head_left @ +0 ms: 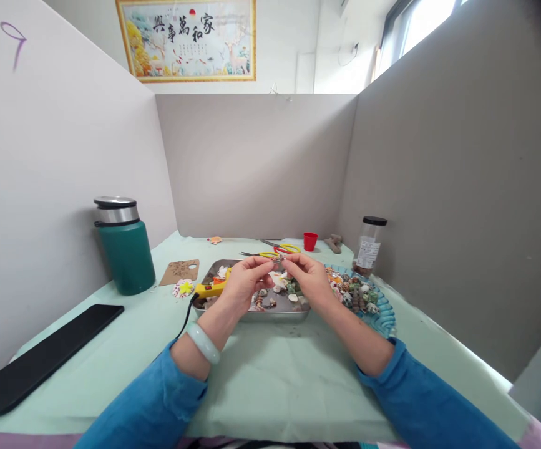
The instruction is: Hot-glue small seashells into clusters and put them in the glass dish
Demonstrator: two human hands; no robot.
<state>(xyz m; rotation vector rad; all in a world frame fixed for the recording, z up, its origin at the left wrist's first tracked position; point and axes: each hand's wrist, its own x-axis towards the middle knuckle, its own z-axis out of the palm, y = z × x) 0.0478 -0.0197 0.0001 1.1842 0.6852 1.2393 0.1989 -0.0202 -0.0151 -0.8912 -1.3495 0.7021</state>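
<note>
My left hand and my right hand meet above a metal tray full of small shells. Both hands pinch one tiny object between their fingertips; it is too small to name. A pale bangle sits on my left wrist. A yellow glue gun rests on the tray's left edge, its black cord trailing toward me. To the right of the tray a blue glass plate holds several more shells.
A green flask stands at the left, with a brown card beside it and a black flat slab nearer me. Yellow scissors, a red cup and a clear jar stand behind the tray. Grey partitions enclose the table.
</note>
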